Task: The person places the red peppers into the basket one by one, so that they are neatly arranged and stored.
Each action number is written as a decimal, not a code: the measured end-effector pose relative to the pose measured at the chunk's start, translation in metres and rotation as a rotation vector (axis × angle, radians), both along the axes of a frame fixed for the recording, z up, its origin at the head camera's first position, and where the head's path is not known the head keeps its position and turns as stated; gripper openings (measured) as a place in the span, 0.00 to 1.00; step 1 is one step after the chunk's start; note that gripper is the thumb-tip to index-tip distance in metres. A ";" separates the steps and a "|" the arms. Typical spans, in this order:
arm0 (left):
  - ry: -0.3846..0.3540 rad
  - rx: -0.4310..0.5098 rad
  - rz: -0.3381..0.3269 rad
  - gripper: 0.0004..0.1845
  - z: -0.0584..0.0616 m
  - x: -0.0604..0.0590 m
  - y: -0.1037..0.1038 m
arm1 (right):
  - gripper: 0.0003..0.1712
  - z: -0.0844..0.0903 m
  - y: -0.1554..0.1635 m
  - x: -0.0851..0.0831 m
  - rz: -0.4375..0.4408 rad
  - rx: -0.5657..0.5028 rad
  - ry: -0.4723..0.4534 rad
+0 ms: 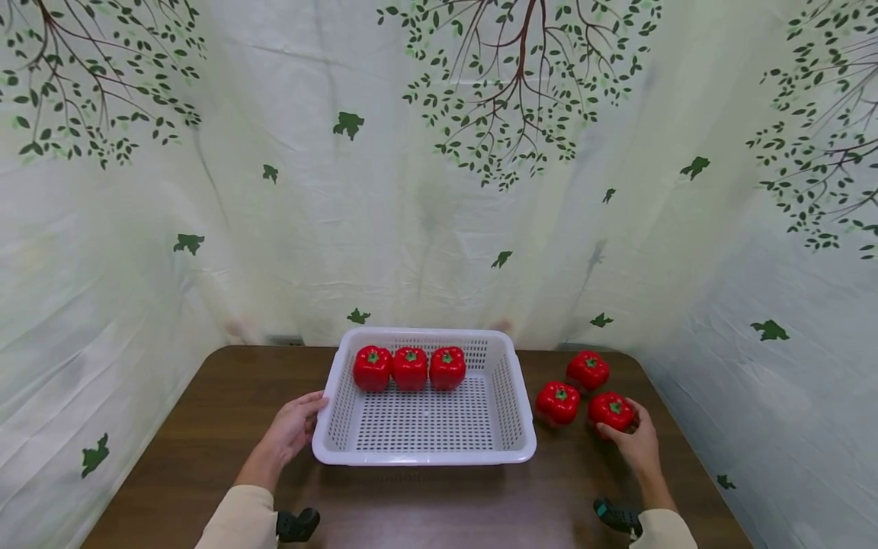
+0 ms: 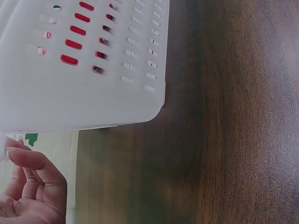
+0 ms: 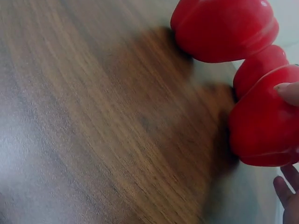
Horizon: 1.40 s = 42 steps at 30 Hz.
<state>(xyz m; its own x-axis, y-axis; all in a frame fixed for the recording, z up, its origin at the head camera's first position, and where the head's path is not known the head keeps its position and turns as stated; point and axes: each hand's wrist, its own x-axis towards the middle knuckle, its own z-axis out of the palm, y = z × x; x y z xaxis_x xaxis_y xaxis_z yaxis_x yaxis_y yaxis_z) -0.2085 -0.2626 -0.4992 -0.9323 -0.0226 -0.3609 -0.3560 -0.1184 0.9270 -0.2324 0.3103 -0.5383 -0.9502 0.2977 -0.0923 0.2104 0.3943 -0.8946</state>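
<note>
Backdrop: pale cloth [image 1: 425, 213] printed with branches and green leaves, behind a brown wood-grain table [image 1: 226, 427].
Left sleeve: cream [image 1: 240, 518]; dark device [image 1: 298, 526] at the wrist.
Left hand: [image 1: 293, 431] thumb and fingers pinch the basket's left rim.
Basket: white perforated plastic [image 1: 425, 459], on the table, centre.
Basket contents: three red bell peppers, left [image 1: 373, 369], middle [image 1: 409, 370], right [image 1: 447, 369]; in a row toward the back left, green stems up.
Loose pepper, front: red [image 1: 557, 404], on the table just right of the basket.
Loose pepper, back: red [image 1: 588, 370], behind and slightly right of it.
Gripped pepper: red [image 1: 609, 410], rightmost, stem up; cannot tell whether its base touches the table.
Right hand: [image 1: 638, 444] thumb and fingers curled round the gripped pepper.
Right sleeve: cream [image 1: 664, 530]; dark device [image 1: 616, 517] at the wrist.
</note>
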 end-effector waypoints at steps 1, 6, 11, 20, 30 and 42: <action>0.002 0.001 -0.002 0.27 0.000 0.000 0.000 | 0.50 0.000 0.000 0.000 0.003 -0.002 0.000; 0.008 0.007 0.003 0.27 0.001 0.000 0.001 | 0.48 0.000 0.003 0.000 0.022 0.002 0.002; 0.010 0.006 0.009 0.26 0.001 0.001 0.002 | 0.48 0.001 0.002 0.002 0.028 0.009 0.001; 0.017 -0.002 0.000 0.27 0.000 0.000 0.004 | 0.49 0.004 0.006 0.005 0.036 0.026 0.009; 0.001 0.002 0.013 0.28 -0.001 0.000 0.002 | 0.49 0.015 0.002 0.006 0.025 0.026 0.030; 0.006 -0.006 0.005 0.27 -0.001 0.001 0.001 | 0.49 0.031 -0.003 0.008 0.002 0.013 0.053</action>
<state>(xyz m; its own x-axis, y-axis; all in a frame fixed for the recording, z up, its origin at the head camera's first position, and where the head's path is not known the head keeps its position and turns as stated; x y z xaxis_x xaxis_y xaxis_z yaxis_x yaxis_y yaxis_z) -0.2080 -0.2618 -0.5003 -0.9345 -0.0292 -0.3548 -0.3495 -0.1146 0.9299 -0.2246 0.3075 -0.5075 -0.9544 0.2962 -0.0376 0.1616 0.4066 -0.8992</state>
